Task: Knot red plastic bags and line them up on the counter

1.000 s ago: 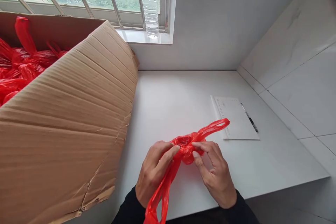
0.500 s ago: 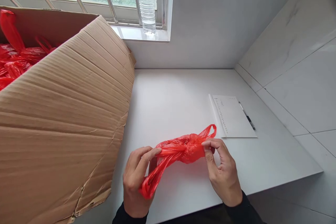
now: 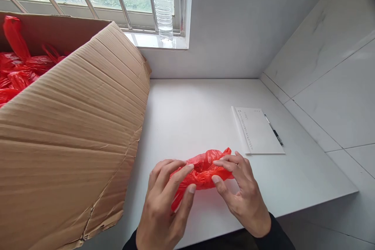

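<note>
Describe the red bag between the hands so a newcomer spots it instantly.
From the big cardboard box at left, go right to the white tabletop. Near its front edge is a crumpled red plastic bag. Unlike the red bags in the box, it's between the left hand and right hand.

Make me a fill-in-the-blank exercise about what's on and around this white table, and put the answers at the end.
The left hand and right hand are at a crumpled plastic bag coloured ____.
As the camera sees it, the pen lies along the ____ edge of the notepad.
The clear bottle stands on the ____.
The open box with more bags inside is made of ____.

Answers: red; right; windowsill; cardboard.
</note>
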The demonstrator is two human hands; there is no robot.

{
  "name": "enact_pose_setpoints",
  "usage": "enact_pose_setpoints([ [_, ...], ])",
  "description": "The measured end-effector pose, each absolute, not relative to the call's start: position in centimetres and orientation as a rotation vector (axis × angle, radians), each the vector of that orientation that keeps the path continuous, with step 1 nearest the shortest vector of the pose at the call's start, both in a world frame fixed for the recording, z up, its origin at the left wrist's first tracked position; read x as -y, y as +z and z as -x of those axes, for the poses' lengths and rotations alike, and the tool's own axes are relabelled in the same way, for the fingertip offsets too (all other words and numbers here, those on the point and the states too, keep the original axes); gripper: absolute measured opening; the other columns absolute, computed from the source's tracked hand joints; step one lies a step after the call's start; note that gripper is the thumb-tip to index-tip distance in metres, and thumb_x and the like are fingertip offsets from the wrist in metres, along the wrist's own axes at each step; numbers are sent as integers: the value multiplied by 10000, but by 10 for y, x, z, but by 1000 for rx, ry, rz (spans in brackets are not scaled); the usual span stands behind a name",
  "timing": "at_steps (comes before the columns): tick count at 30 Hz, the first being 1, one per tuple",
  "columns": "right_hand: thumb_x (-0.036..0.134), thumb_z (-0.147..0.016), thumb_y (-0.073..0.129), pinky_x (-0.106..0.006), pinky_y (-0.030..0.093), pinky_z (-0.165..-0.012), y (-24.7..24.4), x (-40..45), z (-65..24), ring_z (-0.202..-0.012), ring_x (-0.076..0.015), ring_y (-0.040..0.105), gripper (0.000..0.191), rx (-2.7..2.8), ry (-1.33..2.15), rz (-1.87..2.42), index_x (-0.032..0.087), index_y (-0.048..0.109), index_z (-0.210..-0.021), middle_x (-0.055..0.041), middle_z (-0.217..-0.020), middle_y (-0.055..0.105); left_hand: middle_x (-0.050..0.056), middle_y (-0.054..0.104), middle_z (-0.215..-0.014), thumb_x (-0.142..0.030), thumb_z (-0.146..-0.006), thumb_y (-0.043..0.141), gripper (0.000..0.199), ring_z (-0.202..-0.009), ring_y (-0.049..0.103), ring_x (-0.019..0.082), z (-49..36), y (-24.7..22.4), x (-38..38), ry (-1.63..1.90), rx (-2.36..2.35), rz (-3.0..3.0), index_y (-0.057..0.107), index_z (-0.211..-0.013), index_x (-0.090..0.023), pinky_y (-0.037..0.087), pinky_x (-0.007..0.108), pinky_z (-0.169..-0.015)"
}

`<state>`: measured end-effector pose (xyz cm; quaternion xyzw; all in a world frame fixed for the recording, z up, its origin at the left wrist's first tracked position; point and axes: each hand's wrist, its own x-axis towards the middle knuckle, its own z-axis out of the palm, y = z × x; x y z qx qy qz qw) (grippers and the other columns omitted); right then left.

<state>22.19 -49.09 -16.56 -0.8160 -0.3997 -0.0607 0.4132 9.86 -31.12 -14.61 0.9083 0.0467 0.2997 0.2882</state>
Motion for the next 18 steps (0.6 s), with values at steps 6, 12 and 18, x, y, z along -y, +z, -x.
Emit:
enact_pose_setpoints([
  [6,153,-963,594,-525,222,-1222,-166,487,-219,-940,-161,624,115,1113,-121,2029,242,604,-1035,0,-985,620,63,665,-1113,-32,-864,645,310,-1137,524,235,-105,-153,314,735,42,-2570,661,-1123,-202,377,474,-1082],
  [12,176,-991,543,-525,205,-1223,-164,495,-221,-917,-163,619,76,1041,-97,2024,242,569,-964,12,-919,620,49,664,-987,-3,-875,630,238,-1035,551,199,-99,-153,309,773,-30,-2471,630,-1028,-187,453,382,-956],
  [18,364,-1018,505,-503,385,-1102,-168,511,-230,-1189,-251,561,119,550,-42,2041,271,578,-1003,-25,-1049,643,-2,635,-975,-192,-972,571,75,-929,600,128,-93,-149,302,744,-493,-2203,608,-1005,-249,482,232,-780],
])
